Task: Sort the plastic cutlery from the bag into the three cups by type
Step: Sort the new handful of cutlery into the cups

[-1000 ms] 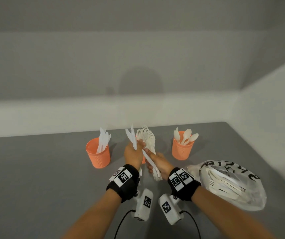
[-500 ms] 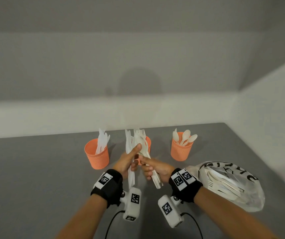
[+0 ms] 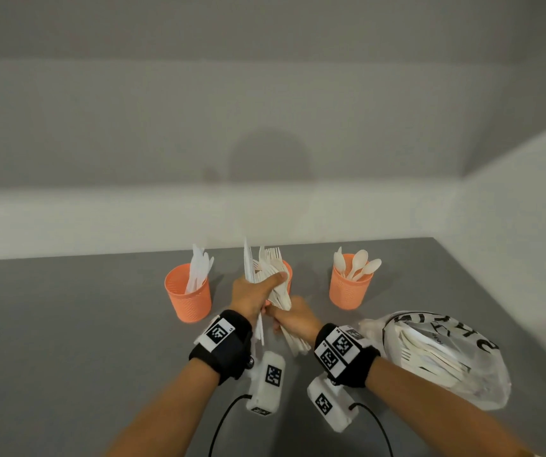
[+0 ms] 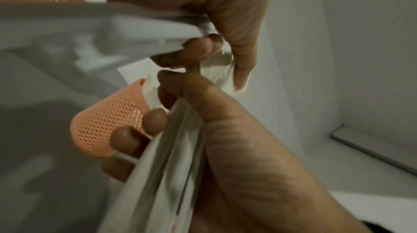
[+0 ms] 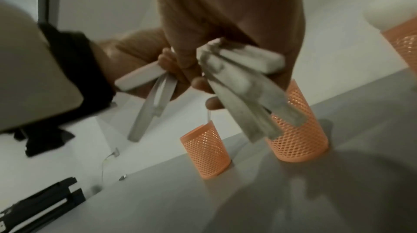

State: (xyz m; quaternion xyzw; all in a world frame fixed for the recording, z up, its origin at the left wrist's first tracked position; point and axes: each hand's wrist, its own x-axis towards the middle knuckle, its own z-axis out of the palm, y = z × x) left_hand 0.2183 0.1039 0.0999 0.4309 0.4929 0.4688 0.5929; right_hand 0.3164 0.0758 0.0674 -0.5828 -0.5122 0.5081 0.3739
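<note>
Three orange mesh cups stand in a row: the left cup (image 3: 188,293) holds knives, the right cup (image 3: 350,290) holds spoons, and the middle cup (image 3: 287,270) is mostly hidden behind my hands. My left hand (image 3: 258,288) grips a few white knives (image 3: 248,262) upright, its thumb stretched across the fork bundle (image 3: 278,291). My right hand (image 3: 293,319) grips that bundle by the handles (image 5: 243,76). In the left wrist view, my left fingers (image 4: 153,120) curl round the knife handles (image 4: 171,165). Both hands hover just in front of the middle cup (image 5: 297,129).
A clear printed plastic bag (image 3: 439,354) with more white cutlery lies on the grey table (image 3: 67,324) at the right, close to my right forearm. White walls border the table at the back and right. A black object (image 5: 40,206) lies at the table's left.
My left hand has turned and come up against the right hand, its thumb now lying across the forks. The knives stay in the left hand and the fork bundle in the right.
</note>
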